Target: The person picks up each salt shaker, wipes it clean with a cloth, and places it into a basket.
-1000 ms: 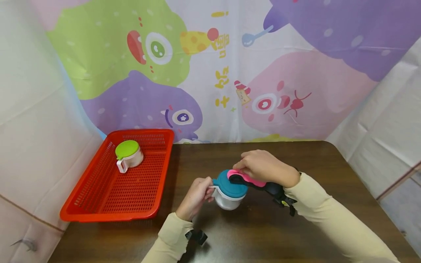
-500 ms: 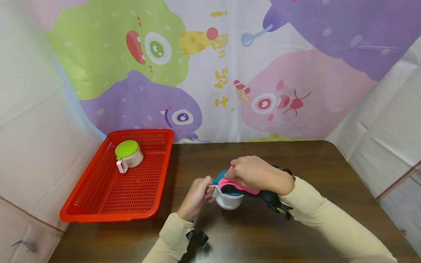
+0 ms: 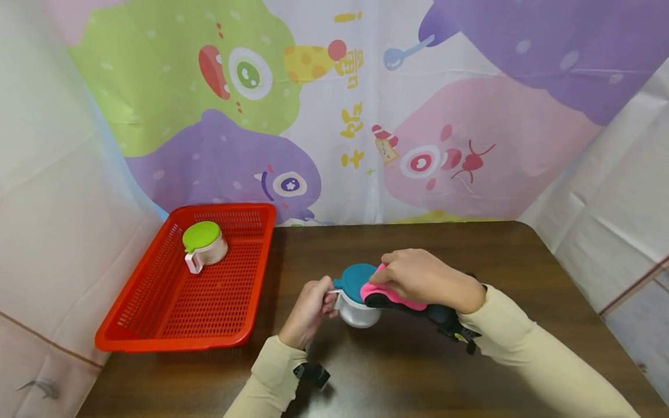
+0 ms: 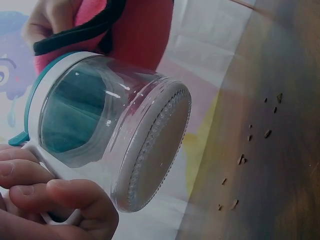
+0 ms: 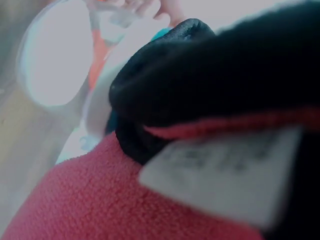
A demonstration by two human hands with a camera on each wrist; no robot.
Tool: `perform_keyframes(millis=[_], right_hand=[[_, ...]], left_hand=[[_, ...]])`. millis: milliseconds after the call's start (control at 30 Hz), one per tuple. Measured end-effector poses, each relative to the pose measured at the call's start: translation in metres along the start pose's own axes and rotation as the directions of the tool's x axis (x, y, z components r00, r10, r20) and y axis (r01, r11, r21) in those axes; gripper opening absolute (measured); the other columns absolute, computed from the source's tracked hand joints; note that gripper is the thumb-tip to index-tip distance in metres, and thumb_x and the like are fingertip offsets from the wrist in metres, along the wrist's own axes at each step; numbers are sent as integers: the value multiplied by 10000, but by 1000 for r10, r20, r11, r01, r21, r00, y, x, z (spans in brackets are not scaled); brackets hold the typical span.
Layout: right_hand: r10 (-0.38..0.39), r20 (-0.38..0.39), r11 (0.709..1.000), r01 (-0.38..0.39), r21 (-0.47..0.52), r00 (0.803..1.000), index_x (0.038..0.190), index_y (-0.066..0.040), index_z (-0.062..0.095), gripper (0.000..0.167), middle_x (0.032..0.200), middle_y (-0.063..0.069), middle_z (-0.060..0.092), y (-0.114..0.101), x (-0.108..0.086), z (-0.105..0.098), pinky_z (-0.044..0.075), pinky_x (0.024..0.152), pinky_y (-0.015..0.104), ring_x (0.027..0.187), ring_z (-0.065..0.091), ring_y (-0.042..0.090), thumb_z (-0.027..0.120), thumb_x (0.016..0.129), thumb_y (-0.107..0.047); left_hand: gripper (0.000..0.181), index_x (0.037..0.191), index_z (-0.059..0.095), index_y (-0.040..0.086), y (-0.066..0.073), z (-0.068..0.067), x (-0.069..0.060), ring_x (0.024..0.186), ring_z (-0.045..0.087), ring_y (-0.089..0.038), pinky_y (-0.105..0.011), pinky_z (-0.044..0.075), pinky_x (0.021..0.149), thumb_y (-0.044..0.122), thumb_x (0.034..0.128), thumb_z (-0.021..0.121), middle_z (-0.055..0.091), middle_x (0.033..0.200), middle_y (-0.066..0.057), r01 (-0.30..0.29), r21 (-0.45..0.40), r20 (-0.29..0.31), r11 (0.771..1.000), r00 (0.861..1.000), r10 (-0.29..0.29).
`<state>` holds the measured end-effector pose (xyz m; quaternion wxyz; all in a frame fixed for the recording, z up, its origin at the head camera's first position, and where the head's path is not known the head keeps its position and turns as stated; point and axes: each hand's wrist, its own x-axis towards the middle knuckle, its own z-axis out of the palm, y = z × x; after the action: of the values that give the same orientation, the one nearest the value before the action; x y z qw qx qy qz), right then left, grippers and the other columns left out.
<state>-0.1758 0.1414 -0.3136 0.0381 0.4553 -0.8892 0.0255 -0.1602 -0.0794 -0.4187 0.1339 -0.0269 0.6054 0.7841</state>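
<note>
My left hand [image 3: 310, 310] grips the white handle of a clear seasoning jar [image 3: 359, 316] with a teal lid [image 3: 355, 280]. The jar is held above the table, tilted, and its ridged clear base shows in the left wrist view. A pink cloth [image 3: 374, 289] with black edging is pinched in my right hand [image 3: 420, 278] and lies against the right side of the lid. In the right wrist view the cloth [image 5: 100, 200] and its white label [image 5: 220, 170] cover much of the frame; my right fingers are hidden there.
On the left stands a red plastic basket [image 3: 255, 278] holding a similar jar with a lime-green lid [image 3: 201, 235]. Several small brown crumbs [image 4: 242, 159] lie on the wooden table [image 3: 444, 371]. A cartoon-printed curtain [image 3: 345, 191] hangs behind the table.
The cloth first went left across the lid, then back to its right edge with my right hand. The jar has shifted slightly up and left, with my left hand still holding its handle.
</note>
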Motion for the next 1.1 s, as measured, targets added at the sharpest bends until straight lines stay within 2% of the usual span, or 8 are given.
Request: perform_keyframes(millis=[167,333,567,833,1100], right_hand=[[51,-34,998,-50,36,998,1044,-225,761,232,741,-39,570,12,-7,6,431,587,202,658,502,69,746,819,-172],[65,-83,997,-60,54,994,1043,-189,760,231,702,-41,511,20,-11,12,364,556,186,615,429,56,752,813,-172],[68,-135,996,-60,66,989,1028,-176,762,227,678,-40,475,26,-13,17,329,542,186,588,382,54,764,801,-170],[90,-148,994,-81,68,985,1001,-171,762,205,673,-44,453,27,-15,19,329,550,192,587,371,60,770,797,-184],[111,-145,992,-100,83,983,1045,-182,761,254,693,-52,484,28,-20,20,350,559,192,603,395,54,773,792,-173]], left_hand=[[302,529,369,134,1,-1,0,479,296,-105,-253,319,508,76,824,395,330,498,60,-10,1,0,1000,1000,10],[295,529,368,125,0,-2,1,476,292,-112,-257,317,508,90,821,396,329,495,51,-3,-8,-5,1000,1000,3],[304,526,367,126,1,-4,1,480,295,-116,-256,320,510,97,826,399,328,494,51,-11,0,-13,1000,1000,11],[305,529,372,117,2,-5,1,477,295,-120,-255,318,510,89,832,391,331,491,45,-13,-15,-32,1000,999,13],[296,533,360,116,2,-4,2,478,287,-115,-255,311,504,95,827,385,322,487,46,-19,-32,-46,999,999,18]])
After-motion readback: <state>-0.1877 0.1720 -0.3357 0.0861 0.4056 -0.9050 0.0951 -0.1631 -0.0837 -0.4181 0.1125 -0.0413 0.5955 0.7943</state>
